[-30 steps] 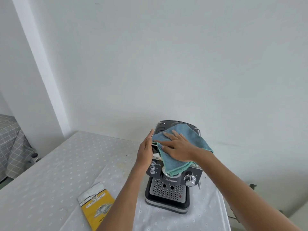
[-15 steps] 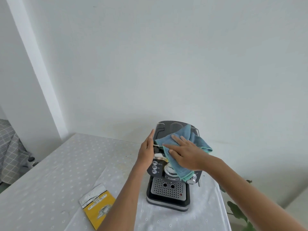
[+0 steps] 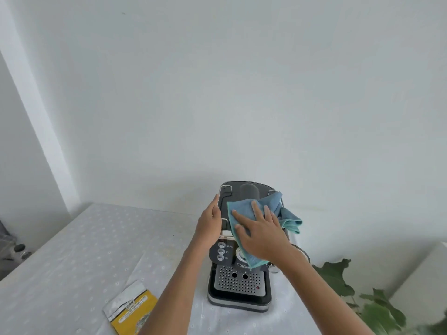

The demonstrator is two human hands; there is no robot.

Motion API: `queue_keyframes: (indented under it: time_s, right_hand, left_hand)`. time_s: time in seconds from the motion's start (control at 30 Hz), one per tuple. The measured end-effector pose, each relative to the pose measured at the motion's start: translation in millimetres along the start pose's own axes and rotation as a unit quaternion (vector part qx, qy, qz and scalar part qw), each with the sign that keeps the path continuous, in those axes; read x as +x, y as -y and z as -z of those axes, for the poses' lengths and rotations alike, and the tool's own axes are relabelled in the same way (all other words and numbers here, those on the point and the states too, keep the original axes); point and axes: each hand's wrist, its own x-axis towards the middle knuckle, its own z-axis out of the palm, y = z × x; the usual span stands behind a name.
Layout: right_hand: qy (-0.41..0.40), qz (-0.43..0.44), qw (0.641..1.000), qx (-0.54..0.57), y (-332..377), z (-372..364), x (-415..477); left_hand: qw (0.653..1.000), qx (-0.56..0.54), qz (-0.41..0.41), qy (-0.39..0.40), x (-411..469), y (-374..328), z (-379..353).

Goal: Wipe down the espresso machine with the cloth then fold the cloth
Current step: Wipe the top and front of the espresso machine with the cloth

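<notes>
— Progress on the wiping, from the near end back?
— Nearest me a yellow packet (image 3: 131, 310) lies on the table (image 3: 72, 250), and it's no part of the job. Just past it the espresso machine (image 3: 238, 286) stands upright. Its drip grille and three buttons are bare, and I can't tell from here whether the front has been wiped.
— And the cloth?
— The blue cloth (image 3: 244, 206) is on top of the machine, over the right half and the front edge. One corner hangs down the front panel and a bunch droops off the right side. The right hand (image 3: 262, 238) lies flat on it, fingers straight and spread, so it's pressing rather than gripping.
— The other hand?
— The left hand (image 3: 209, 224) rests against the machine's upper left side with its fingers straight. It holds nothing, and I'd judge it's there to steady the machine.
— So where does that leave us?
— Mid-wipe, I'd say. The back of the top, nearer the wall, is uncovered, and the sides and front probably remain. Folding hasn't begun: the cloth is loose and rumpled, so that whole second step is left
</notes>
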Motion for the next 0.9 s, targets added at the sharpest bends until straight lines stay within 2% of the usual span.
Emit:
queue_keyframes:
  time_s: [0.1,0.2,0.37,0.47,0.6,0.73,0.9]
  right_hand:
    - [-0.004,-0.029,1.0,-0.002,4.9,-1.1,3.5]
    - [-0.011,-0.085,0.996,-0.002,13.0,-2.1,25.2]
    - [-0.016,-0.159,0.985,0.07,-1.0,6.1,50.5]
    - [-0.02,-0.157,0.985,0.073,-9.3,6.8,44.4]
    - [-0.008,-0.125,0.992,0.024,-17.7,7.6,21.7]
    - [-0.037,-0.091,0.995,-0.021,-13.0,3.3,-0.3]
    - [-0.047,-0.085,0.995,0.004,-7.9,1.4,8.1]
  left_hand:
    - [0.998,0.047,0.032,0.017,20.7,-13.2,0.9]
    - [0.993,0.089,0.07,-0.007,30.8,-25.6,-7.1]
    - [0.994,0.069,0.081,-0.01,27.2,-21.8,-14.0]
    - [0.996,0.044,0.074,0.013,29.2,-18.6,-11.7]
    - [0.998,0.016,0.058,0.016,27.5,-15.8,-11.0]
    - [0.998,0.011,0.055,0.015,28.5,-11.6,-11.7]
    - [0.998,0.023,0.052,0.002,30.9,-9.3,-14.9]
